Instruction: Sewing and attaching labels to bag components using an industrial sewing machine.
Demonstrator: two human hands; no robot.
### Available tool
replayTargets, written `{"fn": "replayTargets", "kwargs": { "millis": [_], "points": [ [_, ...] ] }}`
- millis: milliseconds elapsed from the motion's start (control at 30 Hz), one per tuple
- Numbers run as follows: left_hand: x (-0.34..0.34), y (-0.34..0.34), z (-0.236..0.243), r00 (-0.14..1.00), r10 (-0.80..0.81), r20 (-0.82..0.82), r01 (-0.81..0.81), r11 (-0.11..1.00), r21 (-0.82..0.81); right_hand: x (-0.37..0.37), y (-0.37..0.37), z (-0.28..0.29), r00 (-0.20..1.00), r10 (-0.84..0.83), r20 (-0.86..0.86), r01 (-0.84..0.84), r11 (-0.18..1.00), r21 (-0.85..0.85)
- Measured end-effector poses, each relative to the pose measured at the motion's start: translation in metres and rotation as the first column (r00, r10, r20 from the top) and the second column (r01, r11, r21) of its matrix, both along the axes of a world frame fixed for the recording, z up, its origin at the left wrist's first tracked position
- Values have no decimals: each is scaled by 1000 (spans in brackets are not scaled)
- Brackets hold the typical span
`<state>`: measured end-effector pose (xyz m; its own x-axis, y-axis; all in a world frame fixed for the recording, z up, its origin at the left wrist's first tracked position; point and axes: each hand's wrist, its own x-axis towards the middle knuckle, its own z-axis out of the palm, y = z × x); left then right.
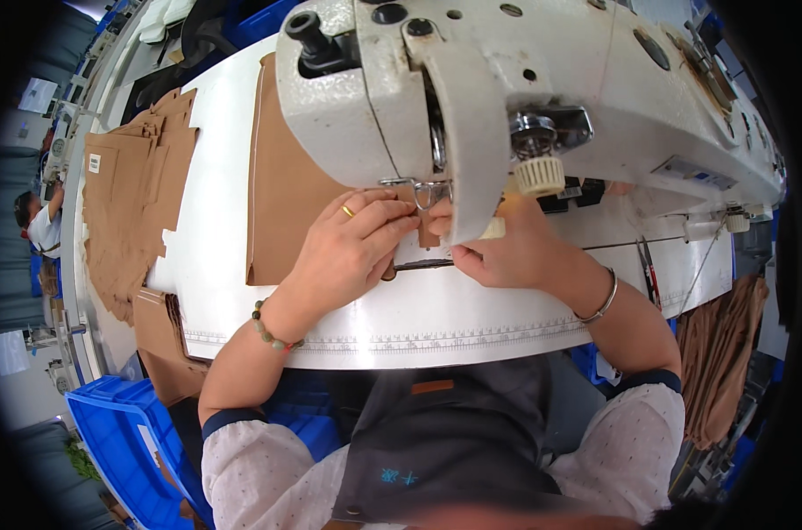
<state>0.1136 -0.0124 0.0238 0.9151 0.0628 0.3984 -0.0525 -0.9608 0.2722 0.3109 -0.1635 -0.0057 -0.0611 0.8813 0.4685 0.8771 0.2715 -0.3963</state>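
Observation:
Both my hands work under the head of a white sewing machine [374,115], close to its needle and presser foot. My left hand [343,252], with a gold ring, has its fingers pressed together at the left edge of a small brown strip of material [428,231]. From the other side my right hand [507,247] pinches at the same strip, its fingertips partly hidden behind the machine's pale curved guard. A large brown panel [286,194] lies flat on the white table [220,212], left of the needle and partly behind my left hand.
Stacked brown cut pieces [136,194] lie at the far left, with a folded brown bundle [164,340] nearer. Tweezers [648,269] rest right of my right wrist. A ruler strip [401,339] runs along the table's front edge. Blue bins [131,442] and hanging brown pieces [719,362] flank me.

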Motion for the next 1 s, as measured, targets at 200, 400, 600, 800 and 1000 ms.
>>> {"fn": "replayTargets", "kwargs": {
  "millis": [200,400,600,800,1000],
  "points": [
    [-2,3,-4,996,-79,45,78,997,23,0,-3,10,1000,8,21,-8,1000,8],
    [-2,4,-7,993,-74,91,70,996,46,-2,-4,18,988,124,95,-124,992,-5],
    [9,21,-11,995,-60,77,54,995,81,-3,4,10,987,1,159,-3,1000,16],
    [17,34,-15,1000,-3,24,2,999,40,2,10,-2,990,-75,123,62,992,108],
    [25,41,-9,994,72,81,-83,985,148,1,11,-4,990,-114,83,104,988,111]
  ]
}}
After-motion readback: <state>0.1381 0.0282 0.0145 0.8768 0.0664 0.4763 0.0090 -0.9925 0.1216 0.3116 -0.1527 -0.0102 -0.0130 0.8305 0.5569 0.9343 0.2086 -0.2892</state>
